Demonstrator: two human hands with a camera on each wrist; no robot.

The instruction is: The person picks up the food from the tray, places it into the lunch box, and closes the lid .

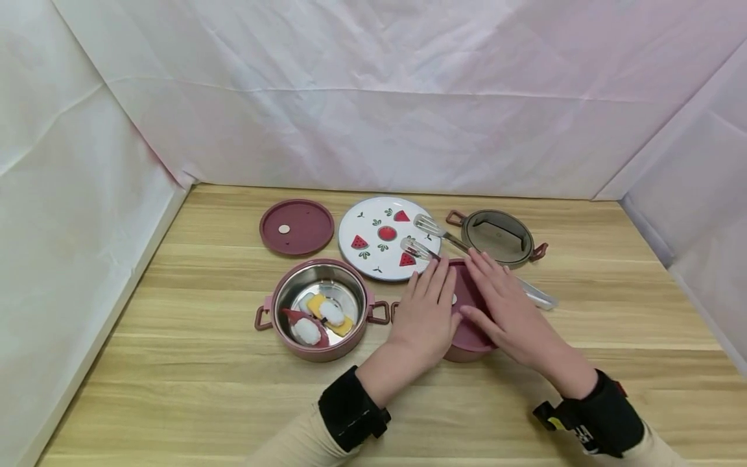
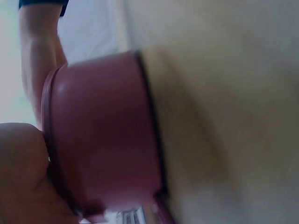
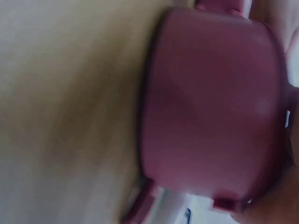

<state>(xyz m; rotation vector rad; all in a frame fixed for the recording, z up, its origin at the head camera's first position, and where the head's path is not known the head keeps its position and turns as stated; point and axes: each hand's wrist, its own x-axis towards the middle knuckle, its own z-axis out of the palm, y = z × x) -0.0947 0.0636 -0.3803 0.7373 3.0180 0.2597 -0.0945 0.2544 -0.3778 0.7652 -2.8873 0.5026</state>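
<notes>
A dark red pot stands on the table with a flat dark red lid on top. My left hand lies over the lid's left side, fingers straight and pointing away from me. Over the right side rests my right hand, its fingers also extended, thumb reaching toward the left one. Between the hands a strip of lid shows. The left wrist view shows the pot's side wall up close, and so does the right wrist view, where the pot wall is blurred.
Left of the hands, an uncovered pot holds toy sushi pieces. Behind are another lid, a watermelon-patterned plate with slotted utensils partly over it, and a small pan with a lid. A metallic utensil end shows beyond my right hand.
</notes>
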